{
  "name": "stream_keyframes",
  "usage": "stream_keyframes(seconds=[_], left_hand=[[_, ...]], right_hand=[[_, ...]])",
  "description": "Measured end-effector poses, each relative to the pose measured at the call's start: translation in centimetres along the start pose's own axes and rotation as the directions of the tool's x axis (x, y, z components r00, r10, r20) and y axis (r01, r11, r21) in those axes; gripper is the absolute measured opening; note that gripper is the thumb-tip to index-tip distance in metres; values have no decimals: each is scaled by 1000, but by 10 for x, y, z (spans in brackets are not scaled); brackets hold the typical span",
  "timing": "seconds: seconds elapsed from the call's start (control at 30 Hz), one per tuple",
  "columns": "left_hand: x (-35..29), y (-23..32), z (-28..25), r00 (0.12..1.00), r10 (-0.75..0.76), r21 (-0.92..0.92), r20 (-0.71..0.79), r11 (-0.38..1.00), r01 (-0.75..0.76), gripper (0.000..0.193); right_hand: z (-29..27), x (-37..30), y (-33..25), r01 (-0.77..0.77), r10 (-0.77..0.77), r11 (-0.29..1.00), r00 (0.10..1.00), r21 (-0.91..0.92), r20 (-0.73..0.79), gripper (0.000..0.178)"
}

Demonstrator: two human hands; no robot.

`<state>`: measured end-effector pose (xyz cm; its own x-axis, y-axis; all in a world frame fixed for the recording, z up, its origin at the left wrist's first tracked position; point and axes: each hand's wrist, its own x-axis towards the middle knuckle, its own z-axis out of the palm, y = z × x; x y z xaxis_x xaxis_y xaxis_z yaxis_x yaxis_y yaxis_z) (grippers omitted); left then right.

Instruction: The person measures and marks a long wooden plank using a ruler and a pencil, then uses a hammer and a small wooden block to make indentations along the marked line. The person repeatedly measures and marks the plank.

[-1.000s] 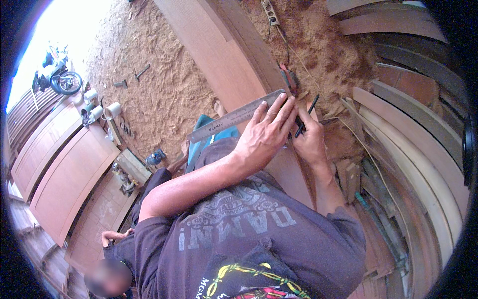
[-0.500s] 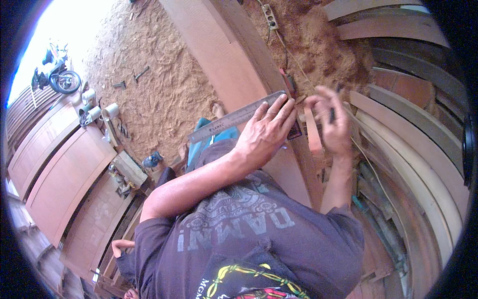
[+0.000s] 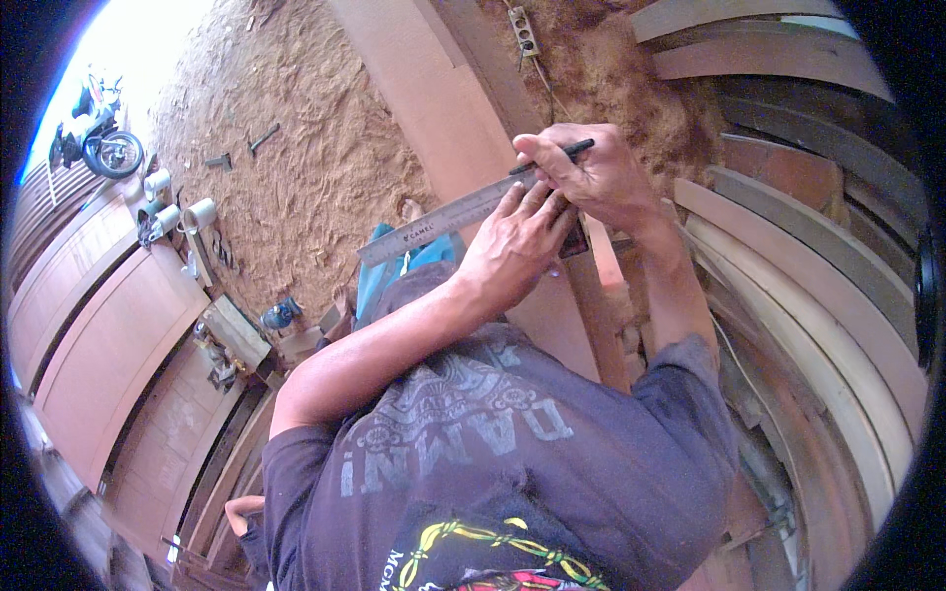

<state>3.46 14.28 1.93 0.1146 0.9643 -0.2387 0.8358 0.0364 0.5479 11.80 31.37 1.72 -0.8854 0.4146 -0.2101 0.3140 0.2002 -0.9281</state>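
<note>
A metal ruler (image 3: 434, 225) lies slantwise over a long reddish wooden board (image 3: 414, 89), its left end jutting past the board's edge. My left hand (image 3: 507, 251) rests on it with fingers stretched flat, pressing near its right end; the thumb is hidden. Close above those fingertips, my right hand (image 3: 601, 182) pinches a slim black pen (image 3: 579, 148), whose lower tip points at the ruler's upper edge. Whether that tip touches the wood cannot be seen. By the board's right edge, under my hands, a dark piece (image 3: 574, 246) shows partly.
Curved planks (image 3: 788, 266) are stacked on the right, wide panels (image 3: 108, 355) on the left. A hammer (image 3: 264, 140) lies on shaving-covered ground. Beyond the board is a power strip (image 3: 523, 32) with a cord. Another person's arm (image 3: 239, 507) shows at lower left.
My right hand has come left from beside the board to the ruler's right end, bringing the pen over the board. My left hand keeps pressing the ruler; the whole view has shifted slightly.
</note>
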Motion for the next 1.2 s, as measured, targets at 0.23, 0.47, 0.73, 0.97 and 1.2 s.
stream_keyframes(seconds=[0.23,0.47,0.73,0.97,1.2], left_hand=[[4,-3,4,999,2,-6,-50,1000,-2,60],[3,-2,7,992,8,-6,-123,1000,-9,61],[1,-3,-1,1000,-11,30,13,999,10,69],[2,-3,-4,990,-63,-3,124,998,64,97],[-6,-2,-17,987,-55,-48,149,997,63,88]], right_hand=[[4,21,1,54,-50,995,997,-79,52,31],[-9,19,3,151,-146,956,989,-253,36,29],[-12,7,12,77,-98,978,990,-193,-100,34],[-2,-73,57,-226,264,931,959,287,-100,35],[54,-115,54,-370,441,786,897,496,-31,49]])
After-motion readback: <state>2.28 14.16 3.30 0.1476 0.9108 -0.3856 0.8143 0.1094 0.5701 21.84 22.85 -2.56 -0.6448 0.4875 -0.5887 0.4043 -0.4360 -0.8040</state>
